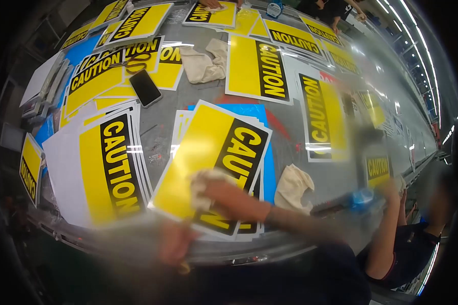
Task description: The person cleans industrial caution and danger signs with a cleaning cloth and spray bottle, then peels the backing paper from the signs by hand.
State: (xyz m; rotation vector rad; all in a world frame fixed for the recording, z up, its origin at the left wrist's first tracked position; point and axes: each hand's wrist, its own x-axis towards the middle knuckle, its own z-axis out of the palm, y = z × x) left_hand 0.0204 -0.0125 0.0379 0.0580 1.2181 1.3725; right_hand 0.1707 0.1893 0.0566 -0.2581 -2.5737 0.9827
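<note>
A yellow and black CAUTION sign [193, 147] lies tilted on a stack of similar sheets, with blue sheet [270, 173] showing behind it. My right hand [226, 195] reaches in from the right and presses a pale cloth [202, 184] on the sign's lower half; both are blurred. At the sign's lower left edge is my left hand [178, 244], its fingers smeared by motion, so its grip is unclear. A second crumpled cloth [293, 189] lies just right of the stack.
Another CAUTION stack [90, 168] lies to the left. Beyond are a black phone [145, 88], a cloth [204, 63], scissors [137, 63] and several more signs. At the right, a co-worker [409, 244] stands near a blue object [362, 197]. Other people's hands [212, 4] show at the far edge.
</note>
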